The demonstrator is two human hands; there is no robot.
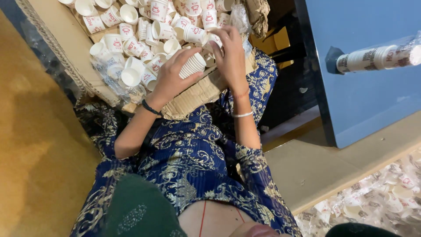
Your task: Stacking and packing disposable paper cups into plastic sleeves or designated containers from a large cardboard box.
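A nested stack of white paper cups (192, 66) is gripped in the left hand (172, 74), its fingers (184, 53) wrapped around the lower part of the stack so that the ribbed rims jut out to the right, just past the fingertips. The right hand (230, 52) is held just beside the stack's open end, its fingers (218, 36) bent and narrowed over a single cup at the edge of the pile; whether that cup is actually pinched cannot be told. Both hands are raised over a cardboard box (193, 94) resting against the lap, and loose paper cups (144, 39) with red print are heaped inside it. A wrapped sleeve of cups (377, 57) is seen lying on a blue surface (364, 96) at right.
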